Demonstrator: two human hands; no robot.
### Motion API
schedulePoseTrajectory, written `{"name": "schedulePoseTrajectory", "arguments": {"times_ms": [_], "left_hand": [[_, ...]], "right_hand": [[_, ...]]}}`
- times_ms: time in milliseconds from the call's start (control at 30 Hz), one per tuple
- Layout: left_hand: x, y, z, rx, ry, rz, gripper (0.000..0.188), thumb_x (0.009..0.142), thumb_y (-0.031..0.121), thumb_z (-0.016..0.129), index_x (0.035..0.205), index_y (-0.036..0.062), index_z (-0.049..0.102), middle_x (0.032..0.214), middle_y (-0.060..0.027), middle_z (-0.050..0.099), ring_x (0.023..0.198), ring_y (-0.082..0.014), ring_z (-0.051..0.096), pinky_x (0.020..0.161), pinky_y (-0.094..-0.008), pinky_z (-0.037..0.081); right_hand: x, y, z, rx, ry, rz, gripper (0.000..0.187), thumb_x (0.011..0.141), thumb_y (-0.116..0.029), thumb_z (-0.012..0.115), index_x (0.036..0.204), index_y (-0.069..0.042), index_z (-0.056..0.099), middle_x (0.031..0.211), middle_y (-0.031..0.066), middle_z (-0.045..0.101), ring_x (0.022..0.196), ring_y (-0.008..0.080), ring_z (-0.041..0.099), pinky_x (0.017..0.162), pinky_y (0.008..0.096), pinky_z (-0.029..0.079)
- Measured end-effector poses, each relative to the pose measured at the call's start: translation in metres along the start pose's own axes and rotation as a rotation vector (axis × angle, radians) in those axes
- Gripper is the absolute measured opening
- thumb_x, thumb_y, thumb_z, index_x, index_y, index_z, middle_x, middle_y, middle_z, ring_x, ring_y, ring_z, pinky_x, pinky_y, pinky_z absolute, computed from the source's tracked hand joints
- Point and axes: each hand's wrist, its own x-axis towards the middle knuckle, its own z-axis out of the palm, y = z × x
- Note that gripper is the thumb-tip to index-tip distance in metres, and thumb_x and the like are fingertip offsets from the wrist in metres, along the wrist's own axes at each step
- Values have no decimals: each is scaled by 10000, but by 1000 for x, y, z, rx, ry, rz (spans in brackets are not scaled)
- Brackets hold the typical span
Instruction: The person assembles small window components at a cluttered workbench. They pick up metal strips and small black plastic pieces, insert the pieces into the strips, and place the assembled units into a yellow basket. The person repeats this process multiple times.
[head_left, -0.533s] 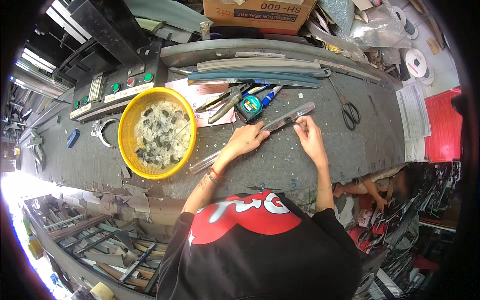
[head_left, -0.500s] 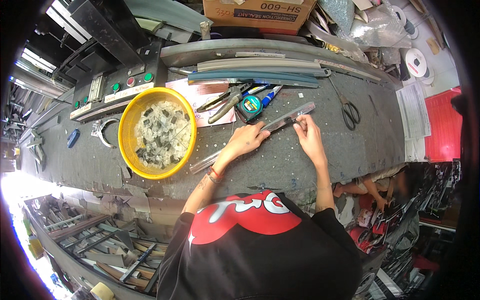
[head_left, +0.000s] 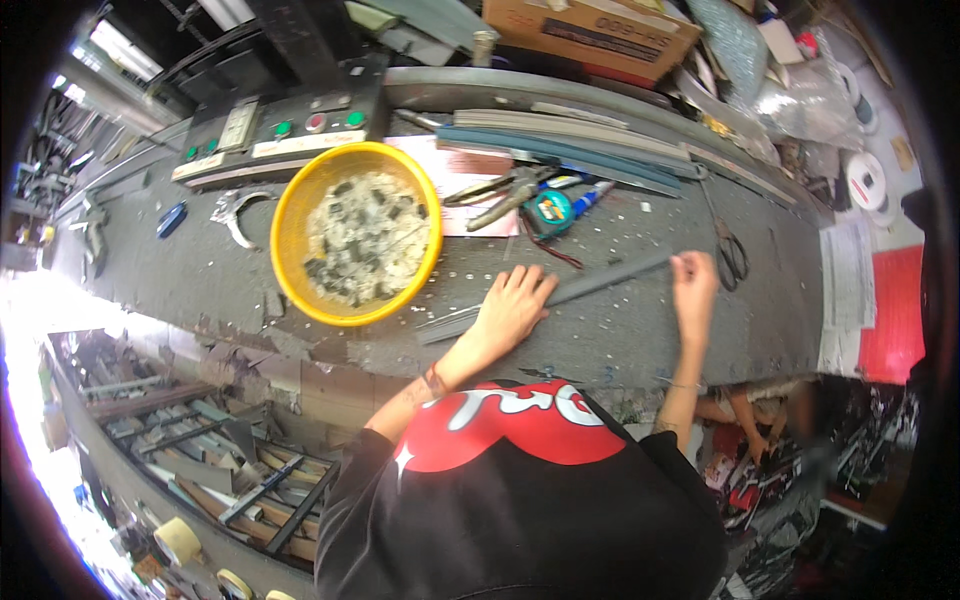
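A long, narrow grey strip (head_left: 610, 281) lies slantwise on the dark workbench. My left hand (head_left: 512, 308) rests across it, fingers stretched out and spread over its middle. By the strip's right end my right hand (head_left: 693, 285) is closed in a pinch; motion blur hides what its fingertips hold, if anything. Behind my left hand lie a teal tape measure (head_left: 551, 212), pliers (head_left: 505, 207) and blue markers (head_left: 592, 197). Black-handled scissors (head_left: 733, 258) lie just right of my right hand.
A yellow basket (head_left: 283, 280) of small clear and dark pieces stands on the left. Behind it is a machine panel with green buttons (head_left: 283, 129). Long profiles (head_left: 570, 150) lie along the back, below a cardboard box (head_left: 590, 35). Another person's arm (head_left: 746, 420) shows at lower right.
My right hand has moved right and slightly nearer, toward the scissors. The strip looked clear and shiny before and now looks matte grey. The whole view has shifted and tilted.
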Motion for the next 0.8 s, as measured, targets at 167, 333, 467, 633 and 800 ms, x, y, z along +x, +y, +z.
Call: {"name": "schedulePoseTrajectory", "arguments": {"times_ms": [167,333,467,633,800], "left_hand": [[-75,-22,-22,45,209,-213,406,746,322,700,1059,102,564,978,-58,542,929,-242,521,784,-378,420],[-83,-19,-12,-45,234,-393,329,776,378,672,919,93,593,906,-47,562,839,-262,541,733,-396,415],[-53,-16,10,-93,306,-248,320,772,342,670,942,81,600,901,-67,554,834,-258,544,707,-392,424],[-40,-37,24,-37,300,-197,505,745,229,658,1191,27,533,1166,-142,551,1091,-300,508,947,-457,379],[-67,-45,17,35,431,-270,597,781,329,664,1259,26,474,1198,-199,517,1125,-391,468,990,-488,339]], "right_hand": [[20,28,-37,-82,159,187,285,910,-209,561,1089,11,592,1091,199,585,942,302,615,813,381,481],[14,-63,-25,-550,-27,-8,351,920,-300,535,1124,-17,574,1261,224,485,1170,360,498,982,445,376],[-4,-182,18,139,-203,-362,216,909,-208,562,924,1,614,809,137,646,751,249,629,707,348,477],[-22,-278,117,135,-421,-808,289,881,-307,568,851,-41,677,823,108,625,876,258,579,785,386,423],[-28,-294,151,-8,-512,-1019,223,789,-257,625,679,-64,642,740,64,596,828,238,566,791,383,365]]}}
